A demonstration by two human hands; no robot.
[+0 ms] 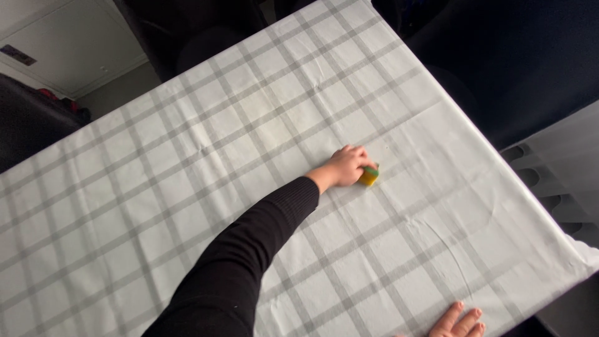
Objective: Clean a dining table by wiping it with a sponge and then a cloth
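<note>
Left hand (346, 167) gripping sponge (369, 176), apparently

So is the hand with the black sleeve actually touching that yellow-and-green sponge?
Touching. The head view shows the left hand curled over the sponge, pressing it on the checked tablecloth.

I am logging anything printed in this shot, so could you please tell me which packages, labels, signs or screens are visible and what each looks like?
Label: one small dark rectangular plate on the white cabinet at top left.
No packages, signs or screens show.
</note>
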